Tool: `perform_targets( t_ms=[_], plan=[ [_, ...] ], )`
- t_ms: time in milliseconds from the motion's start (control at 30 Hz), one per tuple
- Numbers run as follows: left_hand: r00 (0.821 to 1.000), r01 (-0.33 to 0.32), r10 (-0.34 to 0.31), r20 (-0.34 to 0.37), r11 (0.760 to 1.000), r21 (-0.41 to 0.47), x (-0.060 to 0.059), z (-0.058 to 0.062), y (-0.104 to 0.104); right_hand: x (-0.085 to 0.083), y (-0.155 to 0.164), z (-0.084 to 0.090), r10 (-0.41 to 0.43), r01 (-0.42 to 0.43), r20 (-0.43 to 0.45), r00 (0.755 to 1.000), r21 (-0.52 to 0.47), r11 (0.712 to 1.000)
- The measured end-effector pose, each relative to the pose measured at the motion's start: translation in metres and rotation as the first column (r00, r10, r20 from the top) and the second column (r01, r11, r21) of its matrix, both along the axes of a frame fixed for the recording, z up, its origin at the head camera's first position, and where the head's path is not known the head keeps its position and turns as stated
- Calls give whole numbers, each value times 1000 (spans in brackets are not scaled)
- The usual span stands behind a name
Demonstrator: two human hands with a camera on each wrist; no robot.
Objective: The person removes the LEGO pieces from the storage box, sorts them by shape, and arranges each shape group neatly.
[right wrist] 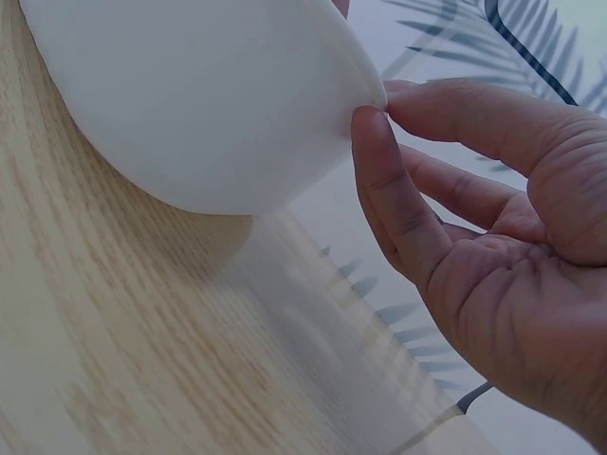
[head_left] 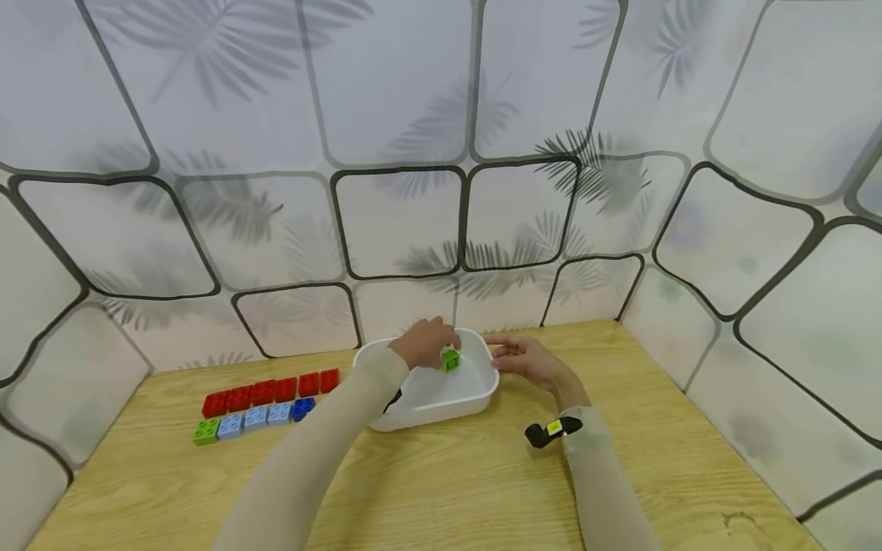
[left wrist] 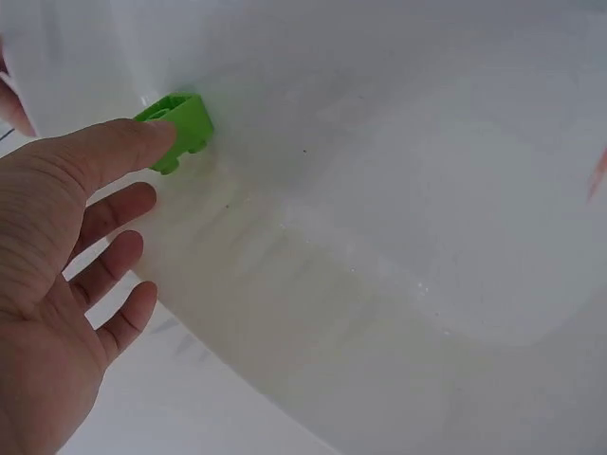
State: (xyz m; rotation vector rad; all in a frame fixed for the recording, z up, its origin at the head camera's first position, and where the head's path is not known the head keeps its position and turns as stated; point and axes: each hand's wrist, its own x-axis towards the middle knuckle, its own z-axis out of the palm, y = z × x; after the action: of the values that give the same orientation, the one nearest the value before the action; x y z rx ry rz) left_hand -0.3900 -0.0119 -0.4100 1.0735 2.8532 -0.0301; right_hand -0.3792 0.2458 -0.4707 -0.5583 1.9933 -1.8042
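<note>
1. White plastic makes up the tub (head_left: pixel 475 398), which sits on the wooden table (head_left: pixel 661 428) at the middle of the head view, close to the back wall (head_left: pixel 406 222).
2. Over the tub's far rim, the left hand (head_left: pixel 426 342) pinches a green brick (head_left: pixel 451 360) between thumb and fingertips.
3. In the left wrist view the brick (left wrist: pixel 180 128) shows at the upper left, the thumb lying across it and the other fingers (left wrist: pixel 114 213) loosely spread below.
4. At the tub's right edge, the right hand (head_left: pixel 530 360) grips the rim; the right wrist view shows thumb and forefinger (right wrist: pixel 389 185) pinching that rim (right wrist: pixel 365 90).
5. To the left of the tub lie two rows of bricks: red bricks (head_left: pixel 272 390) behind, with pale blue bricks (head_left: pixel 255 419), one dark blue and one green in front.
</note>
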Motion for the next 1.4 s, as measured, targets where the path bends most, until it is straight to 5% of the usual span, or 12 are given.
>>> perform_targets(
  t_ms=[200, 467, 667, 833, 967, 1167, 1233, 1400],
  plan=[
    [993, 36, -46, -107, 995, -89, 1, -5, 5, 0, -1, -2, -4, 4, 7, 1000, 9, 1000],
    [990, 28, -42, -135, 994, -103, 0, -3, 8, -2, 1, -2, 8, -8, -3, 1000, 1, 1000],
    [987, 36, -42, -155, 999, -40, 0, 3, 1, -2, -1, -1, -1, 1, 0, 1000, 1, 1000],
    [981, 81, -66, -184, 994, 74, 13, 15, -12, -3, 0, -3, -7, 7, -9, 1000, 14, 1000],
    [951, 170, -113, -289, 968, 182, 32, 23, -34, -2, 0, -3, -4, 5, -22, 1000, 23, 1000],
    [837, 279, -110, -536, 929, 244, 52, 30, -78, -2, 0, -3, -13, 14, -25, 1000, 31, 999],
    [826, 263, -79, -558, 930, 257, 58, 36, -94, -2, -1, -2, -9, 9, -23, 1000, 33, 999],
    [854, 186, 11, -520, 927, 326, 74, 52, -135, -2, -1, -2, 1, 0, -25, 1000, 42, 999]
  ],
)
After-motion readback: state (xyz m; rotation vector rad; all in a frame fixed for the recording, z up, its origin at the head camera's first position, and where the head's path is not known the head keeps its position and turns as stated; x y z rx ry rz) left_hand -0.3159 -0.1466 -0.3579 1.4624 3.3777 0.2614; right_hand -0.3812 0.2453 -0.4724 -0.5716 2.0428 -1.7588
